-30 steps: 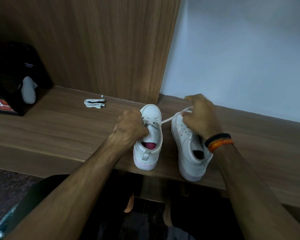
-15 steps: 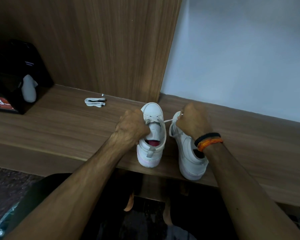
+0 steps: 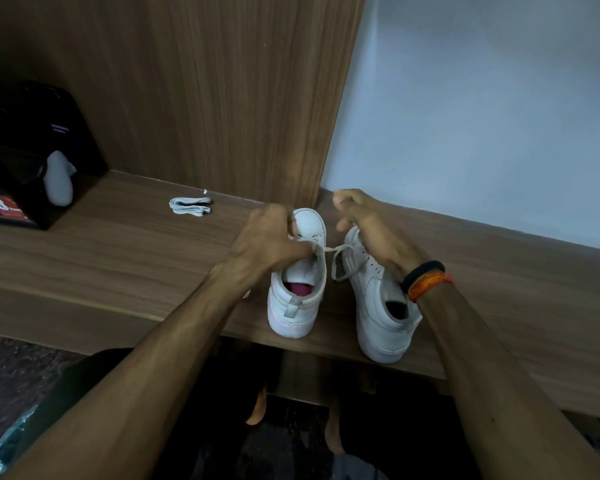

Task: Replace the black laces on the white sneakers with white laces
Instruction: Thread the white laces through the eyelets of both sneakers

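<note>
Two white sneakers stand heels toward the camera on a wooden bench at the frame's centre. The left hand pinches a white lace at the left shoe's tongue; the right hand hovers over the right shoe, fingers loosely curled, its grip unclear. A spare bundled lace lies upper left, near a black box.
</note>
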